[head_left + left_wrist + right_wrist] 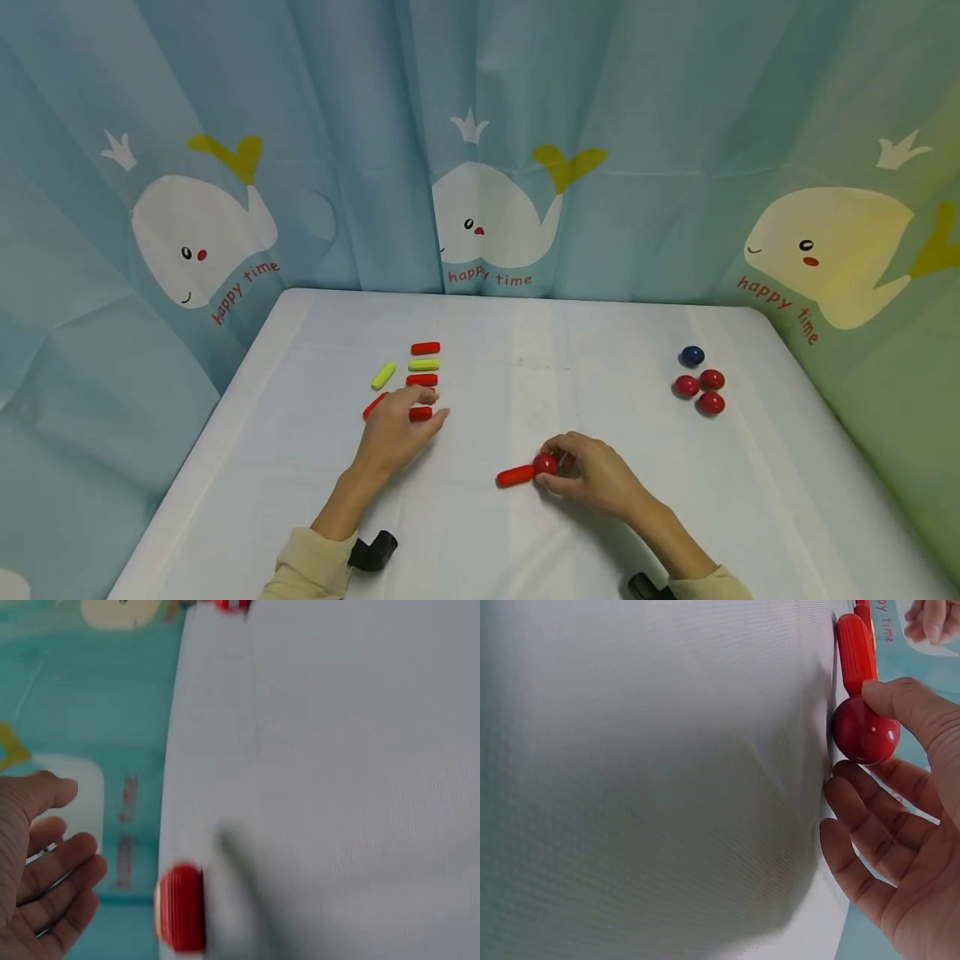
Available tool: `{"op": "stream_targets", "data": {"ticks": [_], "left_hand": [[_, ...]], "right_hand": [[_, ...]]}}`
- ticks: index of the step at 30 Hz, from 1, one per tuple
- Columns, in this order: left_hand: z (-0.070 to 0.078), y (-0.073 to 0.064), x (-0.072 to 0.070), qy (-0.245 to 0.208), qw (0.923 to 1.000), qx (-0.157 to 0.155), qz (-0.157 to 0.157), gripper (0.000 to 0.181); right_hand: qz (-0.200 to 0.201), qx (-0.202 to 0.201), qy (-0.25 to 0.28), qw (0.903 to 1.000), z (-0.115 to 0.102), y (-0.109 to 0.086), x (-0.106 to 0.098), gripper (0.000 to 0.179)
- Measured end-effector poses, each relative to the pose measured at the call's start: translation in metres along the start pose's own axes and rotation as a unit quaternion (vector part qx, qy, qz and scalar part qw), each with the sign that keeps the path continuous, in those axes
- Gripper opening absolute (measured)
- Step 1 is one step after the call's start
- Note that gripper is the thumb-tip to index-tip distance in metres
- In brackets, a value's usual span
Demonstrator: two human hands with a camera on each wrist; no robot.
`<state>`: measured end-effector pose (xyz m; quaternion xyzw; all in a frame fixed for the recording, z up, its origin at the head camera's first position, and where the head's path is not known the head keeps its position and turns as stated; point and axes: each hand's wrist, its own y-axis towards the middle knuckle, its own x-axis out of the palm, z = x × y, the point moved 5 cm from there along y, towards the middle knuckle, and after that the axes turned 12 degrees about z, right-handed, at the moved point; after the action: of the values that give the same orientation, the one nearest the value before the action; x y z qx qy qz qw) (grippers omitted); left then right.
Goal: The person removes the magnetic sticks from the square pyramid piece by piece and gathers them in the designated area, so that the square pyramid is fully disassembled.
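Between thumb and fingers, my right hand [603, 479] pinches a glossy red ball [545, 463] on the white table. The ball [866, 730] touches one end of a ribbed red stick [856, 652], which lies roughly crosswise in front of me. To the left, my left hand [393, 429] hovers at a group of short red and yellow sticks, partly covering some. Its fingers [64, 874] are loosely bent and apart, with nothing visible between them. A red stick [420, 413] lies by its thumb, and another red stick [375, 405] shows beside the hand.
Beyond the left hand lie a red stick [425, 348], a yellow stick [423, 365] and a slanted yellow stick [383, 375]. At the right sit a dark blue ball [692, 356] and three red balls [710, 403]. A whale-print curtain [360, 167] borders the table [600, 358].
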<state>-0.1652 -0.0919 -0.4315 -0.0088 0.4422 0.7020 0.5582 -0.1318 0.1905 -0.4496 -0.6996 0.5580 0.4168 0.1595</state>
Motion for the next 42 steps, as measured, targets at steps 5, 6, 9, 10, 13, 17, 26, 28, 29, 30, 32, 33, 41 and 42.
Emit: {"op": "stream_targets", "data": {"ticks": [5, 6, 9, 10, 13, 17, 26, 28, 29, 30, 32, 33, 41, 42], "left_hand": [[0.021, -0.007, 0.026, -0.045, 0.997, 0.031, -0.055, 0.021], [0.024, -0.009, 0.031, -0.052, 0.9955, 0.036, -0.071, 0.021], [0.033, -0.016, 0.047, -0.057, 0.9898, 0.047, -0.122, 0.023], [0.036, -0.018, 0.053, -0.055, 0.9871, 0.044, -0.144, 0.024], [0.041, -0.024, 0.068, -0.041, 0.9768, 0.037, -0.207, 0.028], [0.043, -0.029, 0.082, -0.019, 0.9647, 0.033, -0.26, 0.028], [0.045, -0.034, 0.092, 0.013, 0.9643, 0.045, -0.261, 0.02], [0.045, -0.034, 0.093, 0.021, 0.9643, 0.043, -0.26, 0.017], [0.045, -0.034, 0.093, 0.022, 0.9646, 0.041, -0.26, 0.017], [0.045, -0.034, 0.094, 0.025, 0.9649, 0.04, -0.258, 0.016], [0.045, -0.035, 0.094, 0.028, 0.9658, 0.036, -0.255, 0.016], [0.046, -0.035, 0.094, 0.029, 0.9664, 0.034, -0.253, 0.016], [0.047, -0.035, 0.096, 0.035, 0.9688, 0.017, -0.245, 0.017], [0.047, -0.035, 0.096, 0.034, 0.9691, 0.017, -0.244, 0.017]], "right_hand": [[0.015, 0.014, -0.003, 0.9998, 0.001, -0.001, 0.001, 0.024], [0.019, 0.018, -0.005, 0.9997, 0.002, -0.001, 0.001, 0.024], [0.024, 0.028, -0.011, 0.9993, 0.002, -0.001, 0.001, 0.025], [0.026, 0.032, -0.012, 0.9991, 0.002, -0.001, 0.001, 0.025], [0.028, 0.043, -0.015, 0.9985, 0.003, -0.001, 0.002, 0.027], [0.034, 0.062, -0.019, 0.9973, 0.004, -0.002, 0.002, 0.028], [0.045, 0.073, -0.022, 0.9961, 0.004, -0.001, 0.002, 0.027], [0.047, 0.068, -0.025, 0.9962, 0.004, -0.001, 0.002, 0.026], [0.048, 0.066, -0.026, 0.9963, 0.004, 0.0, 0.003, 0.026], [0.048, 0.065, -0.028, 0.9963, 0.004, 0.0, 0.003, 0.025], [0.05, 0.063, -0.03, 0.9963, 0.003, 0.0, 0.003, 0.025], [0.051, 0.064, -0.031, 0.9962, 0.003, 0.0, 0.003, 0.025], [0.058, 0.065, -0.032, 0.9957, 0.004, 0.0, 0.004, 0.025], [0.058, 0.065, -0.031, 0.9957, 0.004, 0.0, 0.004, 0.025]]}}
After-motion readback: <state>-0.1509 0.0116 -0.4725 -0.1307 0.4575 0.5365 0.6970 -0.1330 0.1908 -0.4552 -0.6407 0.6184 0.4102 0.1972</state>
